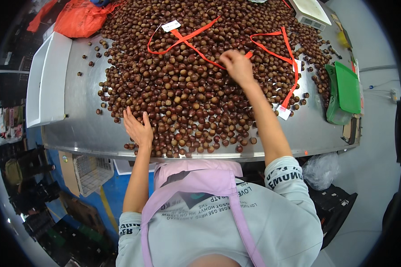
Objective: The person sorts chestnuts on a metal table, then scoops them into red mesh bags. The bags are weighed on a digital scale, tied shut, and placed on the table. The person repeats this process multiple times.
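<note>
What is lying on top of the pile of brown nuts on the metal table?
On the nuts lie orange straps with white tags, and both hands: left and right. The nuts under the hands are covered.

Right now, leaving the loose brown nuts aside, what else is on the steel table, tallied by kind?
Orange fabric straps with white tags: 2
Orange mesh bag: 1
Green plastic trays: 2
White weighing scale: 1
White plastic tray: 1
Hands, left hand and right hand: 2
Total: 9
</note>
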The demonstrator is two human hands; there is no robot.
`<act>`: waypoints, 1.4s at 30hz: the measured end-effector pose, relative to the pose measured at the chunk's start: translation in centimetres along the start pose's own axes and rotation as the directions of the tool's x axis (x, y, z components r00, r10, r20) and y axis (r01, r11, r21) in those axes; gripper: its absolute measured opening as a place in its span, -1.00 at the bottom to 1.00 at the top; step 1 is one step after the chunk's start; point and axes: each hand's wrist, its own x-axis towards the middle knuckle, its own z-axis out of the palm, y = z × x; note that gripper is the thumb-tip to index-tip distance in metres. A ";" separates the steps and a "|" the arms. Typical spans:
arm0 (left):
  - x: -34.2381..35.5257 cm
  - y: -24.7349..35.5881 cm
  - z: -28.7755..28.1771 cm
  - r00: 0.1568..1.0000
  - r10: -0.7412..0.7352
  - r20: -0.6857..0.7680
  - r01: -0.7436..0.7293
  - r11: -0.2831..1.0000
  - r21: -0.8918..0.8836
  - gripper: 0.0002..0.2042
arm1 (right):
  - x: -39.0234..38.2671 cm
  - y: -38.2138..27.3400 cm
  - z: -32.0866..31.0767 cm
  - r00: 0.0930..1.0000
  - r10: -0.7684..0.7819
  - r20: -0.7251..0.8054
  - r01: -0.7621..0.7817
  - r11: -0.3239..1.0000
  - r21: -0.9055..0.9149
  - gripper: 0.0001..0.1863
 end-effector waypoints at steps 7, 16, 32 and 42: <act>-0.1 -0.3 -0.1 0.999 0.036 -0.033 -0.036 0.999 0.010 -0.37 | 4.5 0.5 -6.4 0.974 0.109 0.199 -0.099 0.993 -0.060 -0.64; 0.2 0.0 -0.1 1.000 0.029 0.007 -0.029 0.999 0.028 -0.37 | 1.4 -0.2 -2.4 0.894 0.066 0.443 0.007 0.987 -0.162 -0.77; 0.2 -0.3 0.2 0.999 0.035 -0.005 -0.035 0.999 -0.011 -0.35 | -2.4 1.7 -4.7 0.900 0.129 0.415 0.011 0.948 -0.319 -0.69; 0.2 -0.2 0.2 0.999 0.032 0.001 -0.032 0.999 -0.006 -0.34 | -4.1 1.9 -4.0 0.908 0.004 0.418 0.092 0.974 -0.209 -0.71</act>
